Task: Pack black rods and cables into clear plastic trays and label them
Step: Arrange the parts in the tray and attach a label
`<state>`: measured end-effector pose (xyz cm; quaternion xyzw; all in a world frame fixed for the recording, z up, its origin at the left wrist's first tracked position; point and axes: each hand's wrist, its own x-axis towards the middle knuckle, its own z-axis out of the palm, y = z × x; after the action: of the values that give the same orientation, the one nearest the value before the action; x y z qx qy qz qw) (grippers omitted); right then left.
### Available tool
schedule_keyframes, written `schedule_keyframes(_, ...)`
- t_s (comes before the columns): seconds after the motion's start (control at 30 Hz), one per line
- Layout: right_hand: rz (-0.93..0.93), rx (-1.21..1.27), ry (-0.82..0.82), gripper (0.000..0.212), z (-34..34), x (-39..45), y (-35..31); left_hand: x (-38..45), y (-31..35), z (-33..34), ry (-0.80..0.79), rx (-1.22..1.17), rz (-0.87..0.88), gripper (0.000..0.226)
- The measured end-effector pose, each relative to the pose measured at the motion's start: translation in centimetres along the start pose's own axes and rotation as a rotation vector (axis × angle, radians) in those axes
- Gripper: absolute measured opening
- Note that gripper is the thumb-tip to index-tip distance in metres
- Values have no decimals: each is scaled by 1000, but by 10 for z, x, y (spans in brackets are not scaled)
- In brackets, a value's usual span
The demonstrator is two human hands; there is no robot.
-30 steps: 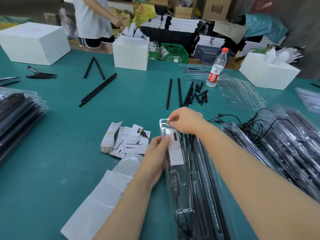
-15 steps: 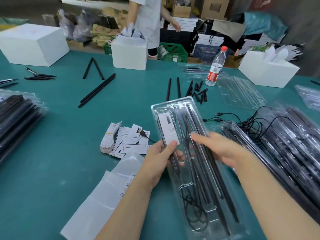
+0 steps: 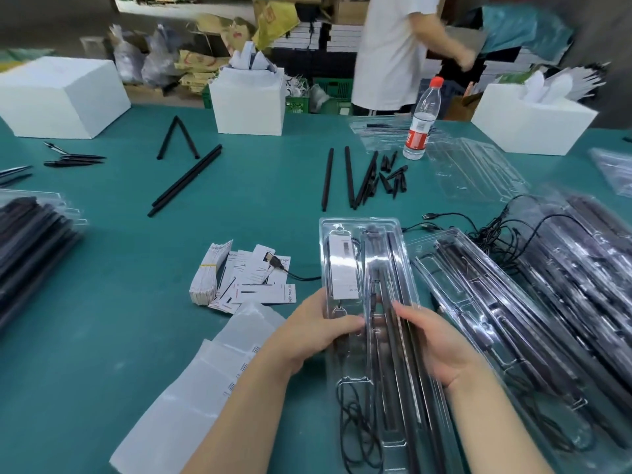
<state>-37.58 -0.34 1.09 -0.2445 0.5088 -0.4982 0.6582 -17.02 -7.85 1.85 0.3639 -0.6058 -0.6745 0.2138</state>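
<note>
A clear plastic tray (image 3: 403, 254) packed with black rods and a coiled cable is lifted above the green table, far end tilted up. A white label (image 3: 343, 268) sits in its left channel. My left hand (image 3: 314, 333) grips the tray's left edge, thumb on top. My right hand (image 3: 441, 340) holds the right side, fingers curled over the rods. Loose black rods (image 3: 328, 179) lie further back. White label cards (image 3: 239, 278) are heaped to the left.
Packed trays (image 3: 513, 319) lie stacked at right beside loose black cables (image 3: 496, 227). An empty clear tray (image 3: 472, 169), a water bottle (image 3: 422, 121) and white boxes (image 3: 248, 100) stand at the back. Sticker backing sheets (image 3: 205, 381) lie near left. A person in white stands behind the table.
The tray was flat while my hands pressed the label; both hands have since lifted it, and my right hand has closed onto its right side. The person behind moved right.
</note>
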Motion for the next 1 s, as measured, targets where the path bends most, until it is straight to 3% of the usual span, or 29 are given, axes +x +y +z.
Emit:
schedule_keyframes(0.1,-17,51,-67,49,-1,0,2,-1,0,0,-29,-57,-2,39)
schedule_keyframes(0.3,24,314,-306,70,11,1,2,-1,2,1,167,-204,-16,13)
schedule_keyframes(0.53,31,197,-285,57,11,0,3,-1,3,4,167,-310,-15,10)
schedule_keyframes(0.67,56,269,-311,60,10,0,1,-1,0,2,111,-250,-44,19)
schedule_keyframes(1.0,50,225,-325,58,7,3,0,0,-2,0,145,-296,-52,10)
